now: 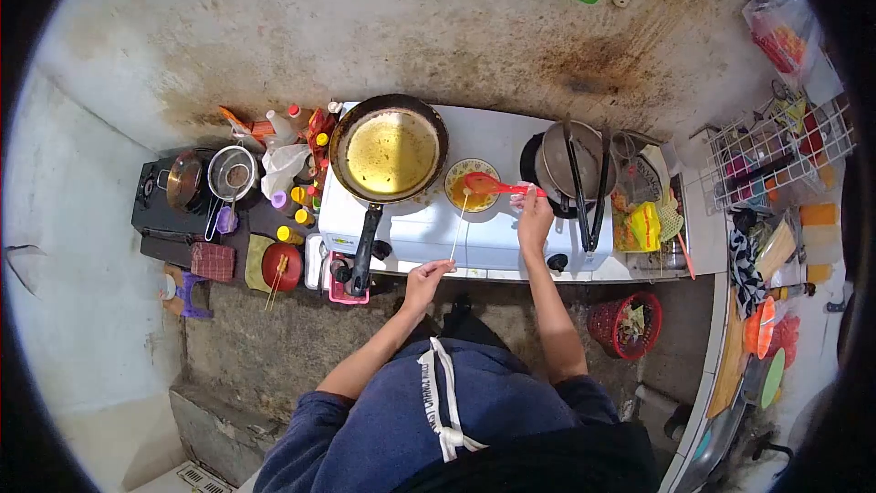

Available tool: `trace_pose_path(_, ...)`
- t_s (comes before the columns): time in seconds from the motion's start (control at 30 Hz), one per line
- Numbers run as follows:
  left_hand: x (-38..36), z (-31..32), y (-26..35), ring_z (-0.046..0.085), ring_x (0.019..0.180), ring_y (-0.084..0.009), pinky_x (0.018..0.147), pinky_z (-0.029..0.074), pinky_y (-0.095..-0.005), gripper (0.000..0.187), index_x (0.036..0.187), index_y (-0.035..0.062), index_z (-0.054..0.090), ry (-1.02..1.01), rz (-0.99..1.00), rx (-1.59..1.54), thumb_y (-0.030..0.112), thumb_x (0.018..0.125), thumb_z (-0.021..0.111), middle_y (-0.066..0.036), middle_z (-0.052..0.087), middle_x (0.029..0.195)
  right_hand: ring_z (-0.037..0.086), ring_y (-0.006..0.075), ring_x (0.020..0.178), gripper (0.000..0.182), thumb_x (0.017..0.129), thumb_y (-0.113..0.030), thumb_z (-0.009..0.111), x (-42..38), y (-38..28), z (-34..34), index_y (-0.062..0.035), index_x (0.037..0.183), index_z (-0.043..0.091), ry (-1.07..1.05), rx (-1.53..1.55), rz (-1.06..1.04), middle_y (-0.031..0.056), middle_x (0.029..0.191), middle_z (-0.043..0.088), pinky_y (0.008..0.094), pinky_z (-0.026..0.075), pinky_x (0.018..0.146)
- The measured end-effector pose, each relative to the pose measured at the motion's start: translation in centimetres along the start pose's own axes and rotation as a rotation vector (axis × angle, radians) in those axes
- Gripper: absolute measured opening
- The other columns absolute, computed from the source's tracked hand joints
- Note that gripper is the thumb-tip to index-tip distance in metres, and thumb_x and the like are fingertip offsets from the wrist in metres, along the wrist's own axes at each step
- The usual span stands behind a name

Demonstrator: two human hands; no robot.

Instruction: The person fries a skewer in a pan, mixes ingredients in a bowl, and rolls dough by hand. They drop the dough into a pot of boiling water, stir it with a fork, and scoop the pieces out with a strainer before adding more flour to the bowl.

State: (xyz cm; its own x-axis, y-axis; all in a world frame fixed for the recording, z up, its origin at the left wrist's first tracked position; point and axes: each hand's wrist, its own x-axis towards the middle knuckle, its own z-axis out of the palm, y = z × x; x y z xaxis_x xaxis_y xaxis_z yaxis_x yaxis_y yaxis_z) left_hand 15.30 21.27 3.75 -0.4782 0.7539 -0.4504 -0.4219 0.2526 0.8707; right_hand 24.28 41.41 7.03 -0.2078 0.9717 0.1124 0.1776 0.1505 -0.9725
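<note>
My right hand [535,222] is closed around the handle of a red spoon [486,184], whose bowl is over a small patterned plate [461,165]. Yellow-orange liquid [474,203] lies in the plate. In my closed left hand [423,283] is a thin pale skewer [457,236]. Its far end reaches the spoon's bowl and carries a small light piece, too small to name. Left of the plate, a frying pan [390,153] with yellowish oil sits on the white stove [438,246], its black handle pointing toward me.
A grey pot [558,160] with black tongs [598,210] across it stands right of the plate. Bottles [298,194], a strainer [233,171] and a red bowl [290,276] of skewers crowd the left. A red basket [639,333] stands on the floor; a wire rack [776,151] hangs right.
</note>
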Motion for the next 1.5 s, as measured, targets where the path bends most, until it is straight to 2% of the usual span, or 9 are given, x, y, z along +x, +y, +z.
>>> trace_pose_path(0.1,0.0,-0.2,0.0,0.054,0.087,-0.0089,0.081,0.037,-0.0201,0.022,0.092,-0.0015,0.061,0.0,-0.031,-0.013,0.016,0.08,0.056,-0.005,0.062,0.086,0.057,0.0123,0.062,0.033,0.09,-0.022,0.037,-0.2,0.3,0.6,0.0031,0.094,0.057,-0.033,-0.092,-0.1,0.0091,0.067,0.06,0.0238,0.044,0.058)
trace_pose_path(0.27,-0.1,-1.0,-0.4,0.043,0.065,-0.0025,0.061,0.034,-0.016,0.024,0.096,0.0025,0.062,0.01,-0.068,-0.004,0.02,0.081,0.054,0.001,0.062,0.083,0.059,0.0153,0.071,0.026,0.088,-0.017,0.041,-0.2,0.0,0.8,0.0004,0.097,0.058,-0.095,-0.249,-0.3,0.0112,0.081,0.062,0.0277,0.044,0.067)
trace_pose_path(0.47,-0.4,-1.6,-0.5,0.034,0.057,-0.0013,0.052,0.028,-0.0151,0.025,0.096,0.0038,0.062,0.02,-0.088,-0.017,0.021,0.079,0.055,0.004,0.061,0.079,0.06,0.0167,0.069,0.025,0.088,-0.018,0.042,0.4,1.7,1.2,0.0001,0.094,0.058,-0.103,-0.408,-0.466,0.011,0.079,0.061,0.0278,0.045,0.06)
trace_pose_path(0.57,0.0,-1.5,-0.4,0.033,0.055,-0.0011,0.05,0.027,-0.0152,0.025,0.096,0.0041,0.062,0.047,-0.092,-0.019,0.021,0.079,0.055,0.004,0.061,0.078,0.059,0.0156,0.061,0.029,0.089,-0.021,0.04,0.5,3.1,1.3,0.0015,0.089,0.058,-0.136,-0.355,-0.133,0.0101,0.069,0.059,0.027,0.045,0.056)
trace_pose_path(0.77,1.1,-1.4,-0.8,0.035,0.057,-0.0028,0.055,0.029,-0.0158,0.023,0.093,0.0066,0.064,0.062,-0.13,0.036,0.023,0.08,0.054,0.004,0.06,0.077,0.056,0.013,0.055,0.037,0.09,-0.028,0.036,0.5,3.0,0.6,0.0029,0.087,0.057,-0.067,-0.108,0.085,0.0071,0.061,0.057,0.0248,0.044,0.054)
trace_pose_path(1.03,1.5,-0.8,-0.6,0.036,0.058,-0.0032,0.055,0.029,-0.0174,0.023,0.092,0.0076,0.064,0.056,-0.114,0.056,0.023,0.081,0.051,0.004,0.059,0.076,0.058,0.0145,0.059,0.032,0.09,-0.021,0.036,0.7,1.4,0.5,0.0016,0.088,0.058,-0.001,-0.039,0.028,0.0084,0.063,0.058,0.0271,0.044,0.058)
trace_pose_path(1.2,1.4,0.2,0.2,0.036,0.056,-0.0031,0.053,0.029,-0.0175,0.022,0.09,0.0067,0.064,0.052,-0.111,0.062,0.021,0.08,0.051,0.004,0.058,0.073,0.058,0.0241,0.063,0.026,0.089,-0.018,0.038,0.2,0.3,0.9,0.0005,0.094,0.055,-0.001,-0.352,-0.442,0.0135,0.07,0.059,0.0317,0.044,0.062)
trace_pose_path(1.33,1.2,0.7,0.3,0.035,0.051,-0.0019,0.048,0.028,-0.0178,0.022,0.086,0.0011,0.064,0.121,-0.038,0.024,0.02,0.078,0.056,0.003,0.057,0.067,0.056,0.0323,0.068,0.024,0.087,-0.018,0.041,-0.1,1.2,1.3,0.0004,0.09,0.056,-0.12,-0.427,-0.442,0.0181,0.076,0.056,0.0362,0.043,0.061)
trace_pose_path(1.5,1.1,0.8,0.5,0.033,0.048,-0.0023,0.046,0.027,-0.019,0.019,0.076,0.0002,0.064,0.197,0.0,0.032,0.018,0.076,0.058,0.005,0.05,0.055,0.055,0.0296,0.062,0.023,0.088,-0.017,0.038,-0.1,0.0,1.0,-0.0006,0.084,0.054,-0.074,-0.335,-0.057,0.0161,0.069,0.056,0.0378,0.041,0.057)
